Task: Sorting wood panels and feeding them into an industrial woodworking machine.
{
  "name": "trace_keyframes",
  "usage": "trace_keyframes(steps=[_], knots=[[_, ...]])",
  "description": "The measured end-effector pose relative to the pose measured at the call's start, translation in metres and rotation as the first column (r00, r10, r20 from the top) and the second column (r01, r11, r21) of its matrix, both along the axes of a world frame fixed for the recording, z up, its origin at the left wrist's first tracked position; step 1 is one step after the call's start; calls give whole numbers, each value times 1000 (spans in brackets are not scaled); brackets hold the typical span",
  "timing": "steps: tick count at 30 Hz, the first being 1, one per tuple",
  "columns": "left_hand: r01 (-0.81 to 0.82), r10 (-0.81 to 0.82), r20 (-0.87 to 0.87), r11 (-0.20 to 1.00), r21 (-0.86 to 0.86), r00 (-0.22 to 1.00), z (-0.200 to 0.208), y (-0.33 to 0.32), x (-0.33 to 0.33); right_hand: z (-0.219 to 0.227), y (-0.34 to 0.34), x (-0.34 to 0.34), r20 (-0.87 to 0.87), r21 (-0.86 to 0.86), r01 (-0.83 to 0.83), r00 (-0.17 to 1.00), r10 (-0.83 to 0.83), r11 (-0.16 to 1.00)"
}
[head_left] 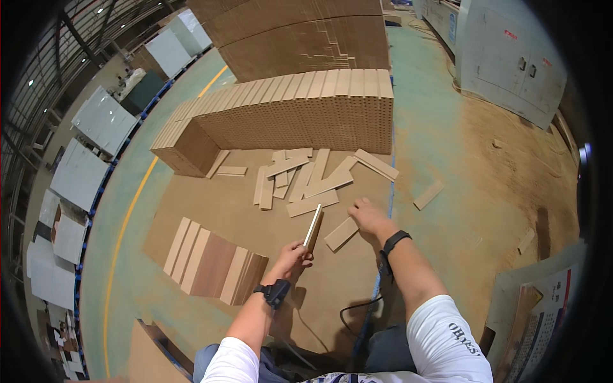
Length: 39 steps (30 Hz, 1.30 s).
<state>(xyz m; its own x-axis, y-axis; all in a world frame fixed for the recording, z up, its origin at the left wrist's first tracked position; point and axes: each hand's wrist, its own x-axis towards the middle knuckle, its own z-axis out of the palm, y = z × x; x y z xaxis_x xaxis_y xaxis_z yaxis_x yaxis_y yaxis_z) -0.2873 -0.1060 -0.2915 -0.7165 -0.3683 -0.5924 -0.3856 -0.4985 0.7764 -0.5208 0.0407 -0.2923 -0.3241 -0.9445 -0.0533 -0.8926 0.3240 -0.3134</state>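
Observation:
My left hand [295,256] is closed round the lower end of a thin wooden strip [313,225], held on edge so its pale narrow side faces up. To the right, my right hand [370,217] has its fingers curled over the upper end of another flat wooden strip [341,235]; the exact grip underneath is partly hidden. Just beyond both hands, a loose heap of similar strips [300,175] lies crisscrossed on a brown sheet [185,210]. Left of my left hand stands a neat row of strips [214,262], some pale and some reddish-brown.
Behind the heap rises a long stack of boards [287,115], with large cardboard-brown blocks [300,38] beyond. Single strips [428,195] lie on the dusty green floor at right. A grey cabinet [511,57] stands far right, a panelled board [536,313] near right, and wrapped pallets [83,172] left.

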Motion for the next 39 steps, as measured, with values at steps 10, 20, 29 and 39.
trace_keyframes(steps=[10,20,29,39], knots=[[-239,380,-258,862,448,888,37,-12,25,35,-56,47,-161,-664,-216,976,145,716],[-206,350,-487,923,325,800,46,-21,30,76,-73,90,898,-328,274,387,209,904],[-177,292,-521,949,259,802,56,-24,37,77,-78,89,982,0,48,188,-9,999],[-194,381,-501,902,385,777,58,-39,49,83,-65,47,503,-56,-257,828,249,965]])
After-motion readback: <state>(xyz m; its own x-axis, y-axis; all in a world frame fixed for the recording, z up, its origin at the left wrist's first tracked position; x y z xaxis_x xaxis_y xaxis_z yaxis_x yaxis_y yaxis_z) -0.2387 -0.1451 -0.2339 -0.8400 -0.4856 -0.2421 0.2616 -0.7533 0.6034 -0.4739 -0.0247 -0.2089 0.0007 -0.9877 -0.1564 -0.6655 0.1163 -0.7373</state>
